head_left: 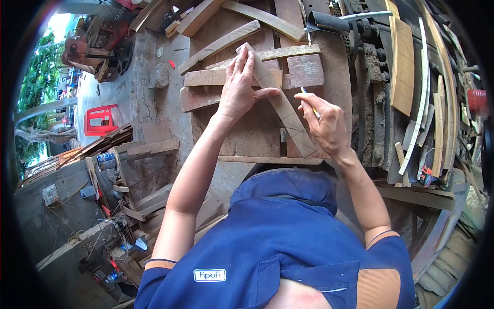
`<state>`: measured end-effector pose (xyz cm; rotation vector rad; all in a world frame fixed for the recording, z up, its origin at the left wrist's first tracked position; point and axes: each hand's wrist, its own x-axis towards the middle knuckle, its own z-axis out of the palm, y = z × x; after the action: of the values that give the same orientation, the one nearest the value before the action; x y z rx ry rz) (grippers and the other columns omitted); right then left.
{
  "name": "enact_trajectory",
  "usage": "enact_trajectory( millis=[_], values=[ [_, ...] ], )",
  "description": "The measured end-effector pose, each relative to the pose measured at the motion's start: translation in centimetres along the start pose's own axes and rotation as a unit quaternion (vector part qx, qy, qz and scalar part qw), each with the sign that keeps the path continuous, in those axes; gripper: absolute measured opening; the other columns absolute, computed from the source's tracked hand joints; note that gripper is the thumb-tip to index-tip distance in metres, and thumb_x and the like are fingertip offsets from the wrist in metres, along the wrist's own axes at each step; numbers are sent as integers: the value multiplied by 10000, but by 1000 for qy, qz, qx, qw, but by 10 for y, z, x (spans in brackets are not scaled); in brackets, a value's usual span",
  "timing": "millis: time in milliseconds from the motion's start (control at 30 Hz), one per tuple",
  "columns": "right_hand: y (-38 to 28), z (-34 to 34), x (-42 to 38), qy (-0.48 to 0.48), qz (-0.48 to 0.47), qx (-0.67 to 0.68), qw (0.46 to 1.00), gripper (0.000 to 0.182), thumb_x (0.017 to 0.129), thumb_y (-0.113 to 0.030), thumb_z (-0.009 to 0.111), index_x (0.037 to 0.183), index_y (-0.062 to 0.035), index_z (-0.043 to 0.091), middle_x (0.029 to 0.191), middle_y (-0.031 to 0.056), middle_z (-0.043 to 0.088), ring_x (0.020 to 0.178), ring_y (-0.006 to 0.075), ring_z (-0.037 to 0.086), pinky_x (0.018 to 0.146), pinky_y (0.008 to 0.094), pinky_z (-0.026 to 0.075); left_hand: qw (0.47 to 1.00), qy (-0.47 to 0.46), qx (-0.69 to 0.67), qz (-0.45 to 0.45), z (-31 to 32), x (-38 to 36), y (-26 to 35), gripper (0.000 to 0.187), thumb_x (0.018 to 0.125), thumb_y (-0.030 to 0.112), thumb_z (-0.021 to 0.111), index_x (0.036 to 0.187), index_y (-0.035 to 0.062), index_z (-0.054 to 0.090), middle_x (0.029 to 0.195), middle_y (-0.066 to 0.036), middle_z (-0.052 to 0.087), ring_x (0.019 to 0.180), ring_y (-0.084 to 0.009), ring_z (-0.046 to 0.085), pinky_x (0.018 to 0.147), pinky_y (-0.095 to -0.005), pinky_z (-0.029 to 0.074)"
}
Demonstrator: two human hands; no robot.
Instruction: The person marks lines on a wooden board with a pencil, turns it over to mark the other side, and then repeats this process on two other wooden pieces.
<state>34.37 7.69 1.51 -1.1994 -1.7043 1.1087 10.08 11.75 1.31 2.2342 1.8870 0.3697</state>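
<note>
A long wooden strip with pencil lines lies slantwise over other boards on the work surface. My left hand rests flat on its upper part, fingers stretched out and thumb spread across the strip. To the right of the strip, my right hand grips a yellow pencil, its end pointing up and left. Under the strip are a marked light board and a thicker reddish block. A worn square block sits to the right of the strip's upper part.
More boards lie at the far side. Curved wooden pieces and narrow strips stand along the right. A dark roll is at the upper right. A red plastic stool and scrap wood are at the left.
</note>
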Motion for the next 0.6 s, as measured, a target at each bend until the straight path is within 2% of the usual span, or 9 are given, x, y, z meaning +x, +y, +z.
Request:
enact_trajectory(
  millis=[200,267,300,367,400,467,500,567,600],
  values=[
    [1,23,-20,-36,-132,-238,962,524,888,-287,800,1181,120,649,1011,249,688,944,345,689,826,423,590,999,25,10,19,6,-2,-7,1260,682,677,833,1575,-56,330,1658,-257,288,1500,-436,313,1246,-467,295],
    [4,28,-22,-41,-111,-278,953,583,841,-268,824,1249,91,615,1042,214,654,974,334,650,863,415,576,999,42,7,27,7,-4,-10,1201,711,734,773,1602,48,353,1668,-218,290,1523,-405,280,1262,-529,202],
    [1,25,-22,-43,-100,-270,957,595,809,-219,823,1274,73,594,1049,201,638,986,336,632,903,416,560,999,47,6,24,5,-6,-11,1201,711,734,773,1602,48,353,1668,-218,290,1523,-405,280,1262,-529,202],
    [-1,10,-20,-52,-129,-265,954,579,804,-209,821,1266,61,602,1042,196,638,979,340,632,913,425,553,986,86,131,52,-2,-16,-18,1087,755,753,721,1613,179,380,1678,-165,288,1548,-364,231,1253,-605,97],
    [0,3,-21,-62,-154,-255,953,564,798,-200,818,1258,50,609,1035,191,638,971,343,632,922,435,546,993,55,78,65,-12,-22,-22,966,800,721,711,1597,264,413,1703,-115,244,1567,-344,168,1235,-654,30],
    [2,-12,-18,-72,-175,-245,951,566,791,-209,818,1265,31,620,1046,179,643,983,329,633,918,431,537,988,53,96,111,-34,-35,-17,833,828,626,750,1522,228,517,1600,-89,415,1499,-330,329,1245,-632,58],
    [1,-21,-15,-99,-195,-261,940,571,790,-209,803,1285,11,625,1069,180,649,1006,336,636,929,443,532,988,56,97,106,-38,-41,-23,833,828,626,750,1522,228,517,1600,-89,415,1499,-330,329,1245,-632,58],
    [4,-36,-9,-141,-207,-297,922,593,772,-238,795,1309,-39,640,1098,146,662,1035,315,642,939,436,519,983,57,73,158,-39,-51,-31,682,818,472,809,1416,208,614,1373,-56,581,1324,-284,518,1226,-560,230],
    [3,-42,-3,-145,-209,-298,920,593,772,-238,795,1309,-39,640,1098,146,662,1035,315,642,939,436,519,984,59,70,154,-37,-54,-31,682,818,472,809,1416,208,614,1373,-56,581,1324,-284,518,1226,-560,230]
  ],
)
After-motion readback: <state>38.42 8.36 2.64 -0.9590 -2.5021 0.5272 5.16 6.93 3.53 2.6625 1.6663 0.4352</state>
